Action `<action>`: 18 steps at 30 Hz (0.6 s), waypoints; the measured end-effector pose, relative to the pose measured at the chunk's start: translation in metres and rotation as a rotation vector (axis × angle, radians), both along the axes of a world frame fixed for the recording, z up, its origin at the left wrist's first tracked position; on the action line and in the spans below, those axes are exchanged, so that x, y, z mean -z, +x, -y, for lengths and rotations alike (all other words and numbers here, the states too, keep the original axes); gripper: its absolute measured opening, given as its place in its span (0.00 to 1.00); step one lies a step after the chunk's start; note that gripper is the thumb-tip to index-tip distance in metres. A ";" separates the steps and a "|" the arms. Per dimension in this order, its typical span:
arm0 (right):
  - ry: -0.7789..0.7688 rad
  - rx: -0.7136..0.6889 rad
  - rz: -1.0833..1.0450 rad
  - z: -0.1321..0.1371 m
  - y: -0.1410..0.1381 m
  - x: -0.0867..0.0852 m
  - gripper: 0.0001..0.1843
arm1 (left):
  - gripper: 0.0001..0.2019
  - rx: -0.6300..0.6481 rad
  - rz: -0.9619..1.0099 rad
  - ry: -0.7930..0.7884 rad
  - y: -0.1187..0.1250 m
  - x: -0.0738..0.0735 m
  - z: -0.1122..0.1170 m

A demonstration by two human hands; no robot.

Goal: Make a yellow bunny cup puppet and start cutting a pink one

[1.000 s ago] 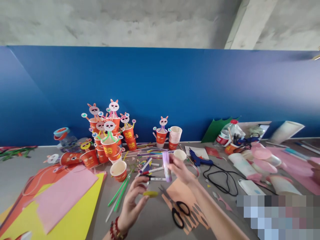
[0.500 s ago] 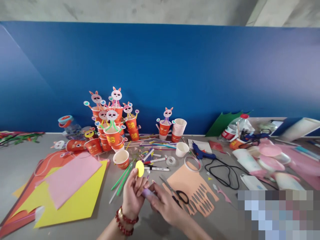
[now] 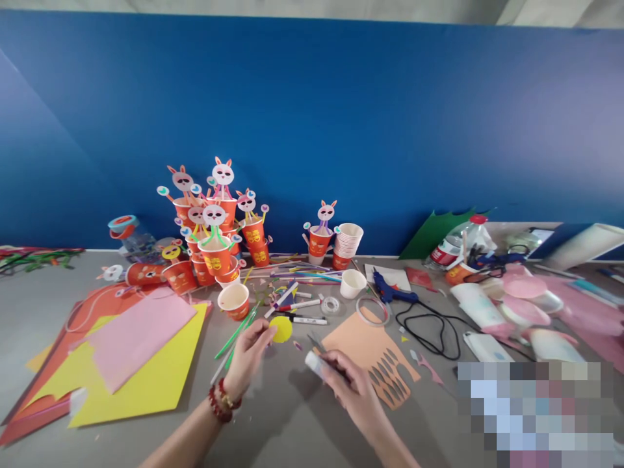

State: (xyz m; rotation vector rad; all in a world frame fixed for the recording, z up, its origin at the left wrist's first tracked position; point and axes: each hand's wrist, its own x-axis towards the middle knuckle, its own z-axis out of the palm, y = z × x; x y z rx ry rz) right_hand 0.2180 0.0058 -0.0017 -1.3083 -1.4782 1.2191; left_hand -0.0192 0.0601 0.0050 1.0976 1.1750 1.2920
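My left hand (image 3: 253, 348) pinches a round yellow paper disc (image 3: 281, 329) by its left edge, between thumb and fingertips. My right hand (image 3: 348, 383) is wrapped round a white-ended tube (image 3: 316, 364) that resembles a glue stick; its rear part is hidden in the palm. Scissors (image 3: 316, 343) show only their blades, just beyond the right fingers. Their handles are covered, and I cannot tell whether the hand touches them. Between the hands, a tiny purple scrap (image 3: 298, 346) lies on the grey table (image 3: 273, 416).
Peach paper with leaf-shaped cutouts (image 3: 353, 338) lies right, near a corded glue gun (image 3: 390, 286). Markers (image 3: 307, 320) and a tape roll (image 3: 330, 304) lie ahead. Yellow paper (image 3: 170, 364) is at left. Red cups with rabbit figures (image 3: 214, 250) stand behind; white-and-pink cups (image 3: 521, 312) lie far right.
My hands have moved apart. The left one has turned the yellow disc flatter toward the camera; the right one has shifted right with the tube, over the scissors' handles.
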 end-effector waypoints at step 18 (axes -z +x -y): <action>-0.102 0.242 -0.598 0.002 -0.006 -0.015 0.23 | 0.15 -0.035 -0.258 0.158 -0.006 -0.004 0.016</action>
